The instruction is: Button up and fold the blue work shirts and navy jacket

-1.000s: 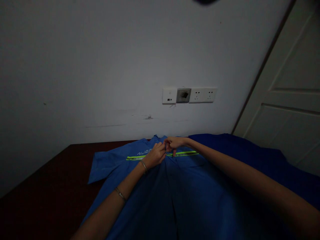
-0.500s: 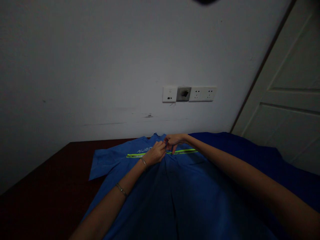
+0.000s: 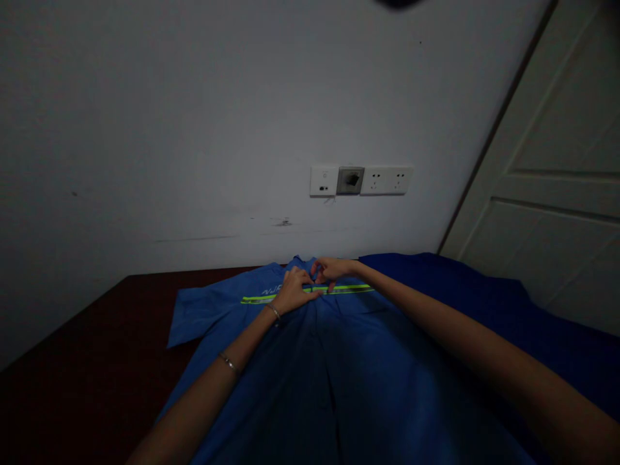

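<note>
A blue short-sleeved work shirt [image 3: 271, 387] lies front up, its collar toward the wall, with a yellow-green and silver stripe and white letters across the chest. My left hand [image 3: 291, 292] rests on the chest by the front placket, thumb stretched apart from the fingers. Just right of it, my right hand [image 3: 333, 269] is bent down over the placket below the collar. Its fingers are curled at the cloth and seem to pinch the edge; the fingertips are small and dim. Farther down, the shirt's front edges show a dark gap.
The shirt lies on a dark red-brown surface [image 3: 97, 361]. Darker blue cloth [image 3: 450, 284] spreads along the right. Behind stands a white wall [image 3: 194, 129] with a row of sockets [image 3: 386, 181]; a pale panelled door [image 3: 557, 194] is at the right.
My hands, close together at the placket before, have drawn slightly apart and shifted a little up toward the collar. My left thumb has spread from its fingers. The view has shifted slightly.
</note>
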Demonstrator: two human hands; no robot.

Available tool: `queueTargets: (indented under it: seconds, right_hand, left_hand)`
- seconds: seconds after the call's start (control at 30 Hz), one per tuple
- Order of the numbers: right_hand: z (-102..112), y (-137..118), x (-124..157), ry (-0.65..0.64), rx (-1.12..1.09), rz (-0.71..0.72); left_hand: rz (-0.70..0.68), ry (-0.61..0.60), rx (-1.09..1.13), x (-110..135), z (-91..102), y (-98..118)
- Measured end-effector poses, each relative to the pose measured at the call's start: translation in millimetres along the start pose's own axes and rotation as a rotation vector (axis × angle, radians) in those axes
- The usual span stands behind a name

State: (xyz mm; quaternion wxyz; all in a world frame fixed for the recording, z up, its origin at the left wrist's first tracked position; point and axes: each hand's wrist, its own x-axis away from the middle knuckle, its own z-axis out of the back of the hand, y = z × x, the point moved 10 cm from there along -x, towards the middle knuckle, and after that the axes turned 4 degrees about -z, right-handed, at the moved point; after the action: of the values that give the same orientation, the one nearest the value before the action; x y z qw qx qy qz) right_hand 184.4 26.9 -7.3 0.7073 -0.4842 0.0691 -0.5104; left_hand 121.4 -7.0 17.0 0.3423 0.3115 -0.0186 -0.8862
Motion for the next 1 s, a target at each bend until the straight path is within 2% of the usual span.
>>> queueTargets:
  seconds: [0.17,0.27,0.37,0.57,0.73,0.9,1.0]
  right_hand:
    - [0.4,-20.7,6.2,0.112,0.345,0.194]
    - [-3.1,-35.9,14.5,0.168,0.507,0.351]
    - [-5.6,-38.7,18.4,0.163,0.546,0.393]
    - [-0.2,-19.0,7.1,0.073,0.295,0.307]
    - [2.7,2.1,-3.7,0.036,0.121,0.149]
    - [9.9,12.6,-3.1,0.117,0.021,0.035]
    - [18.4,10.5,3.6,0.191,0.013,0.03]
  left_hand:
    - [0.116,0.047,0.004,0.1,-2.3,-6.8]
    - [0.098,0.046,-0.006,-0.5,-2.8,-2.6]
    - [0.057,0.038,-0.027,-1.0,-0.9,4.2]
    - [-0.054,0.014,-0.072,-0.1,1.5,17.8]
    - [-0.118,-0.009,-0.119,0.9,0.5,23.5]
    - [-0.064,-0.018,-0.098,0.0,0.6,12.4]
    - [-0.059,-0.041,-0.069,-0.2,0.3,7.9]
